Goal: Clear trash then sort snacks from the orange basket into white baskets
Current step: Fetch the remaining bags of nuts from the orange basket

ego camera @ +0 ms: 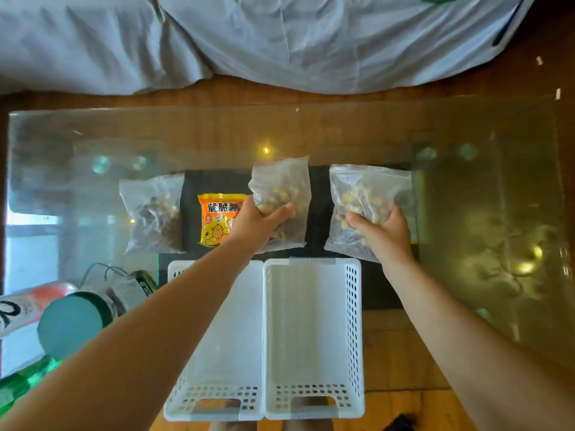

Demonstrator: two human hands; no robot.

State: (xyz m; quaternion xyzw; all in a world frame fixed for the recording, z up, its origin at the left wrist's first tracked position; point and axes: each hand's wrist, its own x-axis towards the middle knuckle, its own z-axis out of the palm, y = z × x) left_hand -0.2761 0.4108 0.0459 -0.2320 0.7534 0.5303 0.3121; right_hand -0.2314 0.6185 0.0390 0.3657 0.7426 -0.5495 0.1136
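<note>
**noob_sorter:** Two white perforated plastic baskets (312, 337) sit nearest, empty, on the glass counter (466, 169). How do the bags handle?

**snackfan:** Left hand (258, 222) grips one clear soft nut bag (281, 194), right hand (384, 233) another (367, 197). Light, floppy, slippery; bunch the lumpy middle.

We log, on our glass tabletop (466, 144): two empty white perforated plastic baskets, the left basket (230, 337) and the right basket (311, 331), touching side by side at the near edge. Beyond them, in a row: one clear plastic bag of brown nuts (152, 213) lying flat; one orange crisp packet with a potato cartoon (216, 222); one clear bag of pale nuts (281, 188) in the grip of our left hand (258, 222); another clear bag of pale nuts (367, 200) in the grip of our right hand (384, 234). At left: a teal-lidded container (73, 325).
</note>
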